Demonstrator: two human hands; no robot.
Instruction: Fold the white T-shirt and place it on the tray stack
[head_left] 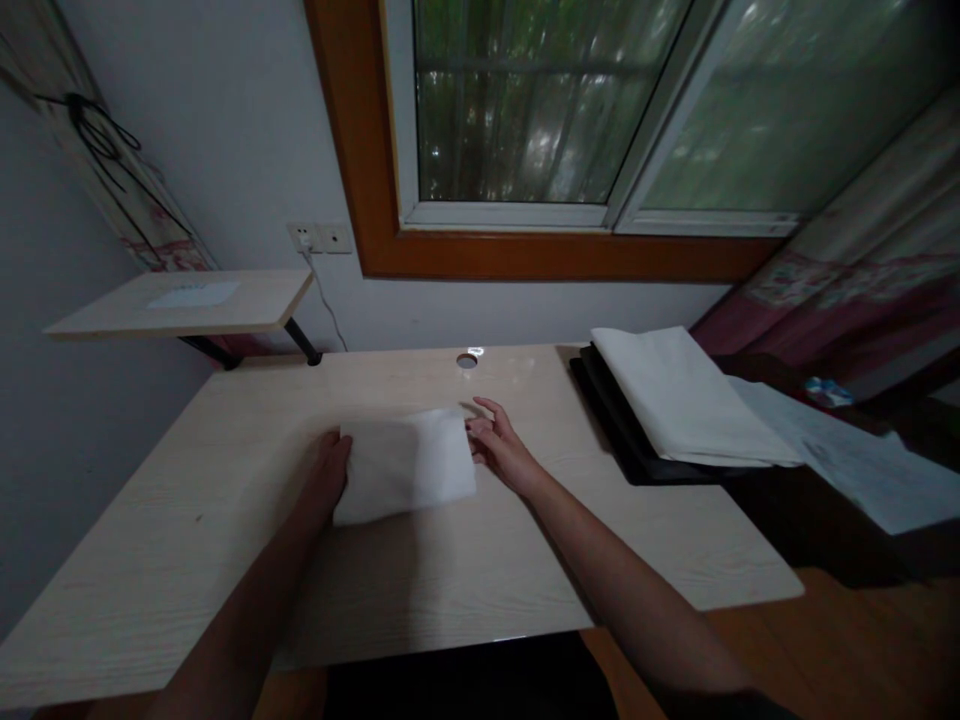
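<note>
A folded white cloth (pixel 409 465) lies flat in the middle of a pale wooden desk (pixel 225 540). My left hand (pixel 330 470) rests against the cloth's left edge, its fingers partly tucked under or behind the cloth. On the other side, my right hand (pixel 499 445) touches the right edge. Its fingers are stretched out and slightly spread. Neither hand lifts the cloth off the desk.
A stack of folded white cloths (pixel 686 395) sits on a black tray (pixel 622 440) at the desk's right side. More white sheets (pixel 855 455) lie further right. A small raised shelf (pixel 187 305) stands at the back left. A cable hole (pixel 466 360) is near the desk's back edge, below a window.
</note>
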